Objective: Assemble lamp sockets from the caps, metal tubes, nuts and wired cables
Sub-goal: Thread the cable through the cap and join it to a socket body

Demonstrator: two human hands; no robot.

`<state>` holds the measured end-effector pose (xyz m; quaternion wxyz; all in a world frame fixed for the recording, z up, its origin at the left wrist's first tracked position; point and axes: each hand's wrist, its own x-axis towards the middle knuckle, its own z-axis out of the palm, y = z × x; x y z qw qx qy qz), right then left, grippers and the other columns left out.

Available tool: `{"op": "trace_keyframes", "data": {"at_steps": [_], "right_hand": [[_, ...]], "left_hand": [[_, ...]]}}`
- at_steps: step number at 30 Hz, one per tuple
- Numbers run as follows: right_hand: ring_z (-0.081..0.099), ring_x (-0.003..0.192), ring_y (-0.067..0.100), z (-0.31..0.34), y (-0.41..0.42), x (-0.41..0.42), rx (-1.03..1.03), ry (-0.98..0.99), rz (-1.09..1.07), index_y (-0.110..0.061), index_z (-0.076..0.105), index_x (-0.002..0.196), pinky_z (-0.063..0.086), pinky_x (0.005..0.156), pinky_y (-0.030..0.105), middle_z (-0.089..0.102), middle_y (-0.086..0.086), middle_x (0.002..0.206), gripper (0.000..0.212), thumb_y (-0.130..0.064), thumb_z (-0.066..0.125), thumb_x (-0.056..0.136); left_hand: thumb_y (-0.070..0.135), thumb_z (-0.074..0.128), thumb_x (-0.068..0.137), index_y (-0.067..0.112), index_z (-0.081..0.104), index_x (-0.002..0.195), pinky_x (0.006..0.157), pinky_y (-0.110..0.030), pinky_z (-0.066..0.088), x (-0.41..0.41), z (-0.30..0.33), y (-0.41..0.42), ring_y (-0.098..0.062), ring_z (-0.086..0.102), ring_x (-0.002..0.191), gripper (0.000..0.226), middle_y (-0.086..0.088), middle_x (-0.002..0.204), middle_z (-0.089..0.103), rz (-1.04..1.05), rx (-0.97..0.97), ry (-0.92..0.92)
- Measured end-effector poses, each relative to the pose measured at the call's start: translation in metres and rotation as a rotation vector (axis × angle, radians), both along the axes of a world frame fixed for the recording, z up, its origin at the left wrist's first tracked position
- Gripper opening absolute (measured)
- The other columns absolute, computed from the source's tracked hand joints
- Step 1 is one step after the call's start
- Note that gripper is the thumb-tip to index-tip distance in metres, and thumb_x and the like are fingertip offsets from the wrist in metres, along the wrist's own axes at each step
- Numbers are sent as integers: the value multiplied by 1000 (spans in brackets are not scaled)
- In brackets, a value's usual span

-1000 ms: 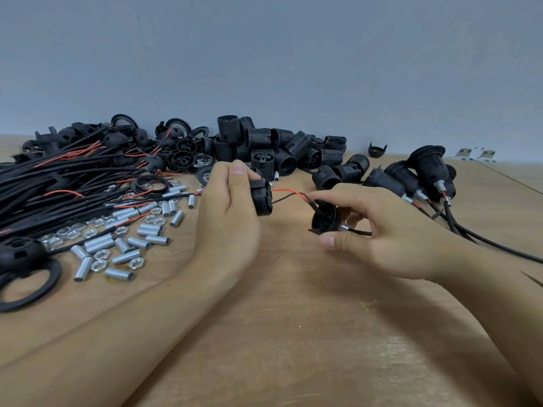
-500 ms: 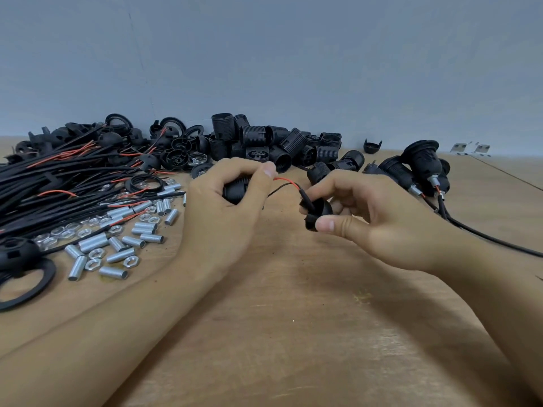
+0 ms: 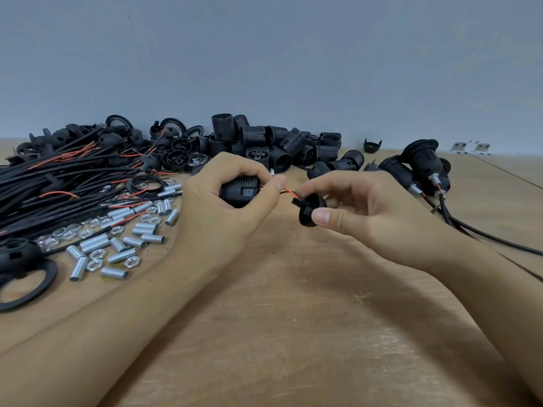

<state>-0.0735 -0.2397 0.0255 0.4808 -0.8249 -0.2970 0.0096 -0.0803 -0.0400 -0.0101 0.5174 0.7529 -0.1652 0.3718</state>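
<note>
Left hand (image 3: pixel 226 207) has its grip wrapped round the black ribbed plastic socket body (image 3: pixel 239 195). Right hand (image 3: pixel 352 212) pinches the black domed plastic cap (image 3: pixel 311 212) just right of the body. Thin red and black wires (image 3: pixel 289 191) bridge the gap, so the parts look held apart to keep them from kinking. Bare wooden table (image 3: pixel 293 318) in front of the body; silver metal tubes (image 3: pixel 123 239) to its left.

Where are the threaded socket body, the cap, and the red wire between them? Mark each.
threaded socket body (image 3: pixel 239 196): head view, ribbed side showing under the left fingers.
cap (image 3: pixel 313 204): head view, domed back above the right thumb.
red wire (image 3: pixel 291 191): head view, mid-span between both parts.
</note>
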Motion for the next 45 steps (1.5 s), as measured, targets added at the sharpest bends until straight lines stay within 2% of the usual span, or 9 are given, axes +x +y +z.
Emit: {"op": "trace_keyframes", "data": {"at_steps": [4,7,10,14,19,23,30,38,45], "right_hand": [[65,78,15,3,1,-2,165,138,77,-20,74,106,54,76,20,74,1,92,23,-9,66,88],[71,88,24,-1,5,-1,154,141,0,-16,71,108,58,78,23,75,1,99,24,-6,68,86],[71,82,11,-4,8,-1,150,152,-16,-16,72,105,58,77,22,76,-4,91,21,-7,68,87],[67,75,4,-3,10,-3,145,125,23,-21,73,104,54,70,18,76,-8,88,19,-12,67,87],[72,87,21,-5,11,-3,131,125,-12,-18,69,112,60,80,31,76,-1,100,40,-28,70,74],[66,69,15,-2,9,-2,212,178,27,-16,70,108,55,69,23,76,5,93,38,-26,72,71],[65,76,14,-7,13,-1,255,214,63,-14,68,113,55,70,25,76,5,92,42,-25,73,73],[57,65,16,-8,13,3,355,325,115,-10,68,109,49,63,23,68,22,89,33,-21,70,79],[59,68,15,-8,13,2,330,282,93,-13,69,110,50,66,23,73,12,88,34,-24,76,78]], "left_hand": [[15,76,87,13,69,79,74,-17,41,-2,0,-1,-11,61,77,11,3,81,64,-4,85,-46],[24,57,98,11,70,82,72,-17,41,-4,1,-4,-9,59,74,24,3,79,63,-58,58,-41],[17,35,107,7,68,96,78,-19,45,-4,1,-5,-11,62,86,36,-2,88,66,-100,-2,-9],[11,32,106,4,60,104,79,-20,45,-6,1,-6,-13,59,87,29,-6,89,62,-73,19,-16],[13,34,106,6,59,105,72,-40,45,-7,0,-6,-22,59,76,26,-8,82,61,-89,115,-47],[13,34,106,8,59,104,70,-37,43,-5,-1,-3,-18,57,75,25,-8,80,60,-40,110,-50],[10,34,106,7,58,105,74,-20,46,-10,0,-12,-10,59,82,24,6,88,61,-98,142,-79],[8,33,105,3,58,105,77,-21,46,-8,1,-11,-12,60,86,26,2,88,61,-121,121,-69],[7,32,104,2,57,105,77,-19,44,-7,0,-11,-7,58,86,25,6,89,59,-83,168,-115]]}}
